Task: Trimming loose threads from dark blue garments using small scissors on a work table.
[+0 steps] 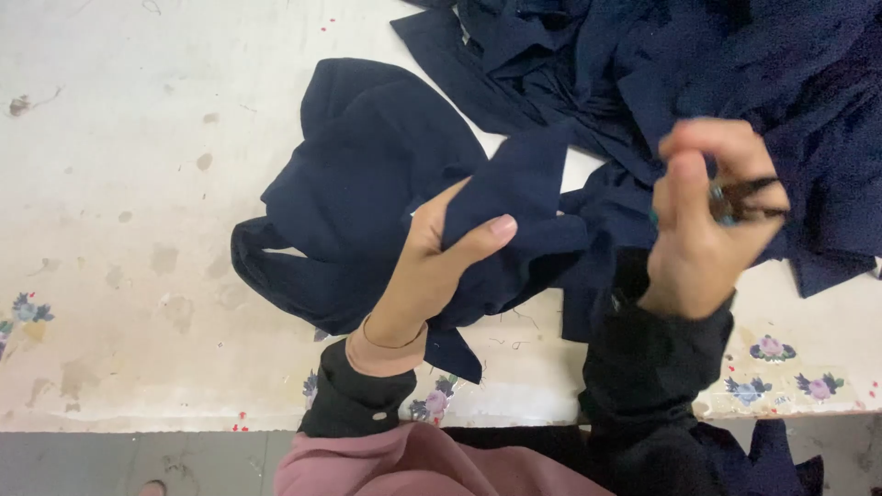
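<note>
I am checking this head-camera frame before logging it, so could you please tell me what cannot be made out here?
- Right hand: motion-blurred; the small dark tool in its fingers cannot be identified.
- Left hand: its fingertips are hidden inside the navy cloth piece it grips.
- Navy fabric pile: cut off by the top and right edges.
- Table: what lies under the cloth is hidden.

Folded cloth piece [367, 184] lies on the counter [119, 184], centre — left hand [432, 266] on its right edge. Cloth heap [698, 64] sits behind and right, right hand [707, 220] before it.
</note>
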